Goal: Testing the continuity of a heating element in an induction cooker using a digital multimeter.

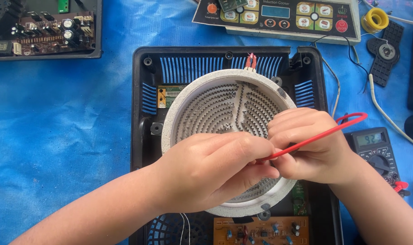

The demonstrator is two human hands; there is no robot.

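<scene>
2 bare hands are meeting over the middle of a round white heating element [202,97], which is sitting inside an open black cooker housing [140,136] on a blue tarp [56,136]. The left hand [211,170] is lying palm down with its fingers curled, and its fingertips are pinching the near end of a red wire [324,132]. The right hand [311,145] is also curled closed, and it is gripping the same wire just beside the left fingertips. The wire is running up and to the right from the hands and is bending into a loop above the right wrist.

A digital multimeter [374,149] with a lit display is lying just to the right of the housing. A control panel [279,16] with coloured buttons is resting at the top edge, and a yellow spool [374,19] is near it. A brown circuit board [52,31] is lying at the upper left. Another orange board [261,229] is sitting inside the housing, below the element.
</scene>
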